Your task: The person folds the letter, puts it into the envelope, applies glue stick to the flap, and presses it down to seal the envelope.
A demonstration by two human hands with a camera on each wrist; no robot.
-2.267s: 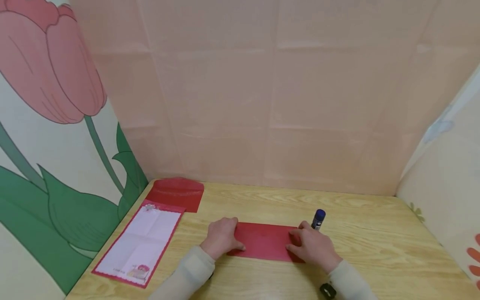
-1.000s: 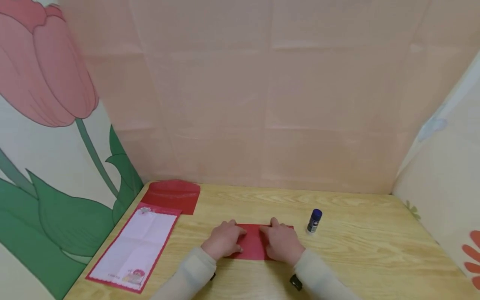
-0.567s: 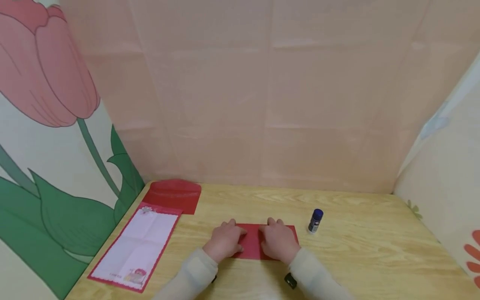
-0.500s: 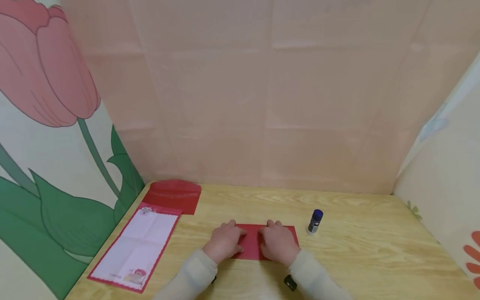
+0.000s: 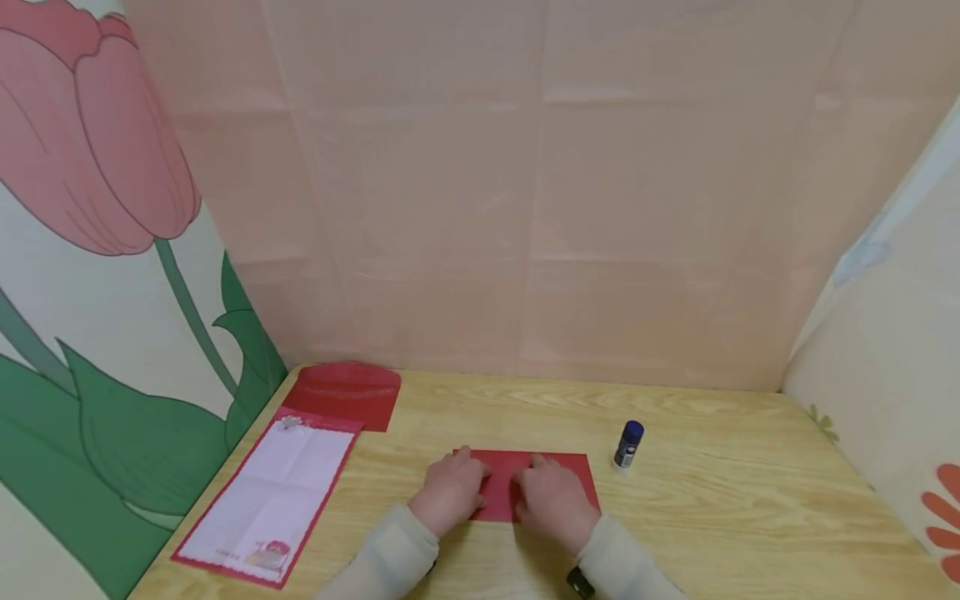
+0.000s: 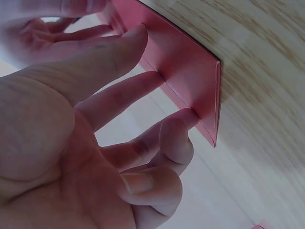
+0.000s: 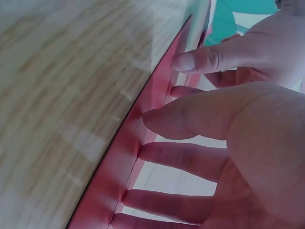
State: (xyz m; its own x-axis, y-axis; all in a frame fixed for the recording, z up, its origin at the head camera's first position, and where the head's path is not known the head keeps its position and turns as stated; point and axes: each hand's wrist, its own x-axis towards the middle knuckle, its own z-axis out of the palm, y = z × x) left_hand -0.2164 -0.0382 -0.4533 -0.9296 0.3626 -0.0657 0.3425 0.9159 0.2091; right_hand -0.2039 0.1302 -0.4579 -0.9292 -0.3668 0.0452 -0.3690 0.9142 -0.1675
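Observation:
A flat red envelope point(image 5: 500, 492) lies on the table between both hands in the head view. My left hand point(image 5: 452, 490) rests on its left end. In the left wrist view that thumb touches the envelope's red face point(image 6: 188, 64), and two fingertips press along a seam on it; the other fingers bend and touch nothing. My right hand point(image 5: 557, 502) lies right of its middle. In the right wrist view the thumb and outstretched fingertips press on the envelope point(image 7: 112, 176) along a similar line. The hands cover parts of it.
Beyond the right hand stands a glue stick point(image 5: 628, 444) with a dark blue cap. At left lies a pink-bordered sheet of letter paper point(image 5: 273, 492), with a second red envelope point(image 5: 348, 396), flap raised, at the back corner. The wooden table point(image 5: 720, 500) meets walls behind and beside.
My right hand has come left from the envelope's right end, closer to the left hand. In the last half second its fingers have drawn slightly toward me. The left hand has barely moved.

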